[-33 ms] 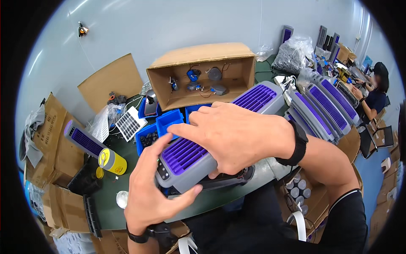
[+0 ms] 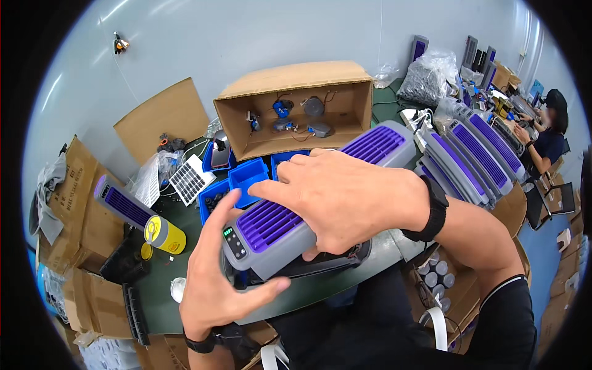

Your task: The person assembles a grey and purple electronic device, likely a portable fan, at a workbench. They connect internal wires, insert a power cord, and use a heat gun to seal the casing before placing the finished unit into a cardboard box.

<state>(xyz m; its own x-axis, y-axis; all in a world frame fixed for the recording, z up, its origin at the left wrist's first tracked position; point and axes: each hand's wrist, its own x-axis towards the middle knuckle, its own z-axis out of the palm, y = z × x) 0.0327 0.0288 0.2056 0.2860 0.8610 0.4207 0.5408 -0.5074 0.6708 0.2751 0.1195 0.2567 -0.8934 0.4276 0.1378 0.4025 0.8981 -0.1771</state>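
Note:
I hold a long grey fan unit with a purple slatted grille (image 2: 377, 144) slanted over the green table (image 2: 161, 291). My right hand (image 2: 351, 197) lies on top of its middle, fingers spread over the grille and thumb under the edge. My left hand (image 2: 213, 287) cups the near end from below, the thumb beside a small black control panel with green lights (image 2: 233, 242). A black part (image 2: 330, 265) shows beneath the unit. Both wrists wear black bands.
An open cardboard box (image 2: 296, 80) on its side holds small parts behind blue bins (image 2: 246, 176). A yellow can (image 2: 163, 234) and another purple-grilled unit (image 2: 123, 206) are on the left. Several more units (image 2: 475, 154) line the right, where a person (image 2: 549, 135) sits.

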